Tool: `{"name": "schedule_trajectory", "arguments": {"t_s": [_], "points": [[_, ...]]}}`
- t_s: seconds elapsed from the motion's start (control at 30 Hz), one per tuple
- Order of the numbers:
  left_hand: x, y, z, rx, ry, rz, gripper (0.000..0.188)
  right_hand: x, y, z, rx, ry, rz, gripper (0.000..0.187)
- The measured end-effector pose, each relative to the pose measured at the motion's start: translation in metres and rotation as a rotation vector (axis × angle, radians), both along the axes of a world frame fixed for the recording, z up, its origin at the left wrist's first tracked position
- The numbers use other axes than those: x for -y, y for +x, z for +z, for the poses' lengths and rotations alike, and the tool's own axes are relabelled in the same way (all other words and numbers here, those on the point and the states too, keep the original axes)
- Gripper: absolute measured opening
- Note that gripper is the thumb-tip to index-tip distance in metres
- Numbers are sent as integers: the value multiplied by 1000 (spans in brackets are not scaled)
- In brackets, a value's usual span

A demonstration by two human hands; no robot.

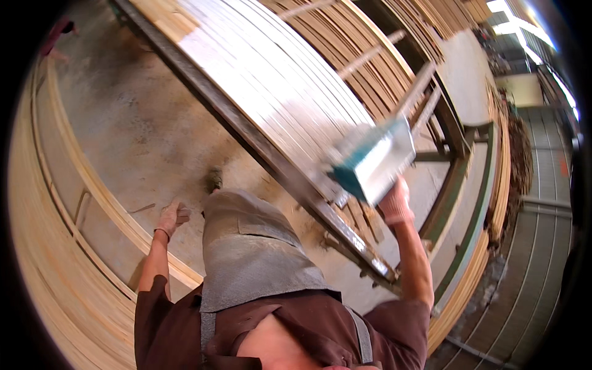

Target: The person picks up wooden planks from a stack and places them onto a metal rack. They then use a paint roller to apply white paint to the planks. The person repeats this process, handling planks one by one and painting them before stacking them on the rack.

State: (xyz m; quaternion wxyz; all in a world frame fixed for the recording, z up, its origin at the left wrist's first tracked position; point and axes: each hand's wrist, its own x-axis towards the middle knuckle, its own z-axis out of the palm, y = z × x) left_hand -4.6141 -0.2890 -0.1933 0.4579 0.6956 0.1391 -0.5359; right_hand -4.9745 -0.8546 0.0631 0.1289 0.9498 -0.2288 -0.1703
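Note:
My right hand (396,202), in a light knitted glove, is closed on the near end of a box-shaped metal and teal tool (374,161). The tool is smeared by motion, and its exact kind cannot be told. It is at the right end of a row of long wooden strips (277,68) laid side by side, whose tops look wet, white and shiny. Whether the tool touches them is unclear. My left hand (173,217), also gloved, hangs over the floor at my left side. Its fingers are loosely bent and apart, with nothing visible in them.
A dark metal rail (246,139) edges the work rack in front of me. Farther off, bare strips (345,43) lie on a frame with crossbars. A green metal frame (459,213) stands at right. Long boards (68,265) are stacked at left. Another person (58,34) shows far left.

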Motion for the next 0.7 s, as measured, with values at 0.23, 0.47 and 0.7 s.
{"name": "schedule_trajectory", "arguments": {"t_s": [0.23, 0.47, 0.7], "points": [[-44, -51, 5, -122, 146, 107, 82, -17, -95, 39, 458, 488, -295, 32], [-43, -62, 28, -158, 225, 133, 80, -6, 17, -22, -11, -87, 146, 32], [10, 35, 9, 171, -202, -52, 64, -16, 272, -11, 59, -332, 224, 23]]}}
